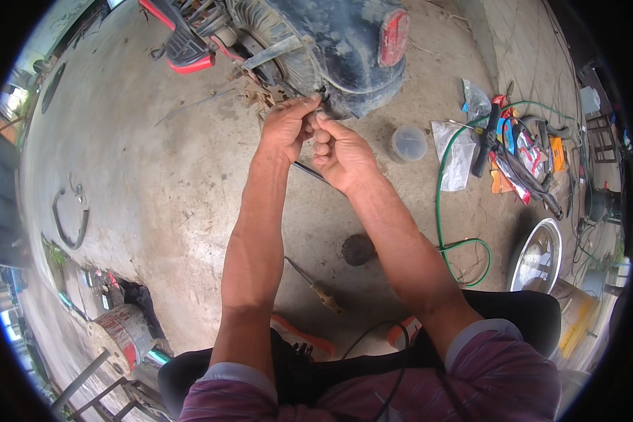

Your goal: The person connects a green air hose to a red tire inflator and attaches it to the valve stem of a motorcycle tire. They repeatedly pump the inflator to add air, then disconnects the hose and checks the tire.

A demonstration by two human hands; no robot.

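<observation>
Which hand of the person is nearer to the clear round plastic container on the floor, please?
Right. The right hand is to the left of the container; the left hand is farther left, beyond the right hand.

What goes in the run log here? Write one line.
left hand: curled, at muddy fender | right hand: curled, beside left hand | holding: cannot tell | around: clear tub, yellow-handled tool, green hose

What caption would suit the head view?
Bare left hand and right hand meet beside a dusty, black, curved vehicle fender.
</observation>
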